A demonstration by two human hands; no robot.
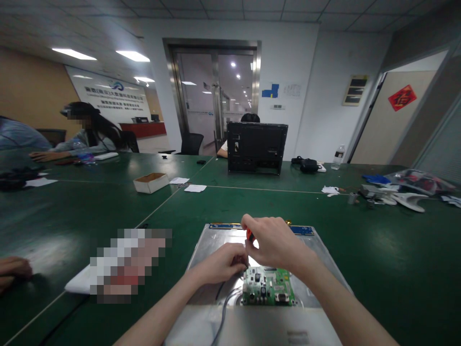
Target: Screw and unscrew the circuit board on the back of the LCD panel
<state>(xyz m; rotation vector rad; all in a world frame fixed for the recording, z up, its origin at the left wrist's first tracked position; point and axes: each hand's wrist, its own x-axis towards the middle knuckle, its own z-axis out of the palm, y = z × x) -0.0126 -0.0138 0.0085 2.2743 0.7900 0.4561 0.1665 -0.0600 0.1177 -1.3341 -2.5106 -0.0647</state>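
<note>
My right hand (272, 240) is wrapped round the red and black handle of a screwdriver (249, 235), held upright over the back of a flat metal display panel (212, 240). Just beside it, my left hand (226, 262) is closed in a pinch near the far left corner of a green circuit board (268, 287). Whatever lies between those fingertips is too small to make out. The board rests on the panel, its chips and connectors facing up. A grey cable (224, 312) runs from the board's left side towards me. Narrow blue circuit strips (302, 230) line the panel's far edge.
A black monitor housing (256, 146) stands across the green table (173, 211). Left of it are an open cardboard box (151, 183) and papers (195, 188). Metal parts and bags (410, 192) lie at right, near a bottle (337, 157). Another person's hand (14, 270) rests at left.
</note>
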